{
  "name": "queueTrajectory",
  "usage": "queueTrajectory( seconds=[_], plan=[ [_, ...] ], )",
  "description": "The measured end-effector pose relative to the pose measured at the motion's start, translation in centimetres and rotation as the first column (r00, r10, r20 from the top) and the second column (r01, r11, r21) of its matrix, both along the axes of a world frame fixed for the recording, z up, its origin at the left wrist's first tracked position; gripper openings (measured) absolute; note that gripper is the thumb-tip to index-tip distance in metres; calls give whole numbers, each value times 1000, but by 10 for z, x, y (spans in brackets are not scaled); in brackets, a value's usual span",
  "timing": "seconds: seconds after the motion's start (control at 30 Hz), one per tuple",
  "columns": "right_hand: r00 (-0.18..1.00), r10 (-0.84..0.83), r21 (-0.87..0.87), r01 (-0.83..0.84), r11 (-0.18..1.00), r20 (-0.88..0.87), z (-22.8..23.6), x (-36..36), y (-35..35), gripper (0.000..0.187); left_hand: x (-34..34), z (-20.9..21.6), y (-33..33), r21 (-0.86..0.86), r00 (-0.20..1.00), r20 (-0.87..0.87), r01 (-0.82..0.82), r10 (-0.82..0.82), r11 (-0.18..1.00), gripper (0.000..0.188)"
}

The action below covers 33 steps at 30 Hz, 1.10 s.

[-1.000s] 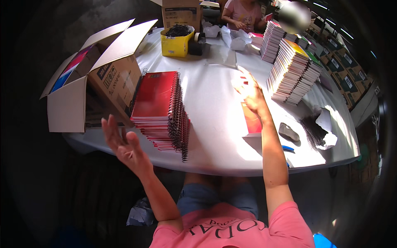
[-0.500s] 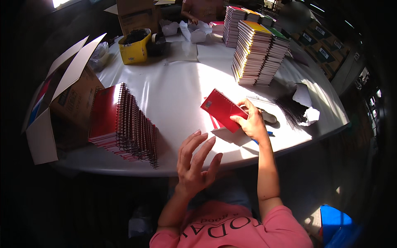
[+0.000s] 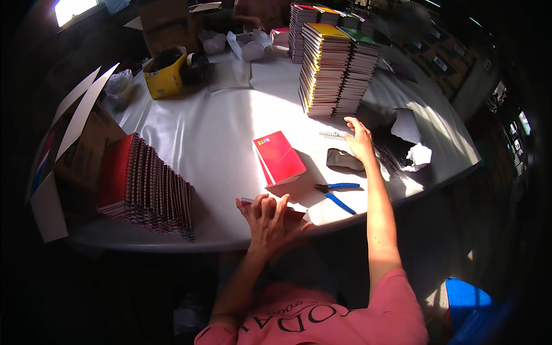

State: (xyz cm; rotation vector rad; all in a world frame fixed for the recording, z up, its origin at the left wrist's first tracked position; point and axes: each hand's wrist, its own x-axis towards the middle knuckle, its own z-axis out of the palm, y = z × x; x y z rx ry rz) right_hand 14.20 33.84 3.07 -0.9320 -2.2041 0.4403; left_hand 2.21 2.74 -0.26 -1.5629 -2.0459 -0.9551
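Observation:
My left hand [image 3: 267, 224] is at the table's near edge, its fingers spanning a red-covered notebook [image 3: 296, 216] and gripping it; much of that notebook is hidden under the hand. Just beyond lies a small pile of red notebooks [image 3: 280, 159] with no coil showing on it. My right hand [image 3: 360, 141] reaches out to the right, thumb and fingers apart, beside a loose wire spiral [image 3: 332, 135]. Close to its wrist are more dark spirals [image 3: 391, 158] in a heap and a dark grey oblong object [image 3: 345, 160]. Blue-handled pliers [image 3: 339, 195] lie open near the pile.
Coil-bound red notebooks [image 3: 144, 184] stand in a slanting stack at left, by an open carton [image 3: 80, 149]. Tall notebook stacks [image 3: 325, 69] rise at the back right. Farther off are a yellow container [image 3: 165, 75], crumpled wrapping [image 3: 250, 46] and another person's hand [image 3: 253, 23].
The red notebook has passed from my right hand to my left, down at the table's edge. My right hand has moved away toward the spirals, and the pliers now show fully.

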Motion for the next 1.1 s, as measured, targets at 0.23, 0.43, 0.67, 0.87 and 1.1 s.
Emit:
queueTrajectory(
  seconds=[0.23, 0.43, 0.67, 0.87, 1.1],
  plan=[
    [954, 299, 193, -298, 935, 24, 3, -40, 4, 38, -3, -10, 9, 121, 990, -23, -134, 138, 984, 52],
    [860, 491, 20, -493, 870, -136, 69, -15, -118, 30, -12, 9, -2, 68, 976, 11, -217, 216, 974, 44],
    [881, 467, -347, -462, 816, -76, 25, 16, -189, 29, -15, 2, 9, 168, 980, 26, -198, 196, 966, 44],
    [856, 509, -376, -503, 778, -94, 28, 3, -196, 29, -18, -2, 7, 178, 974, 10, -226, 228, 958, 49],
    [795, 500, -634, -589, 502, -343, 16, 6, -191, 22, -17, 1, 5, 147, 982, 77, -182, 172, 972, 49]
  ],
)
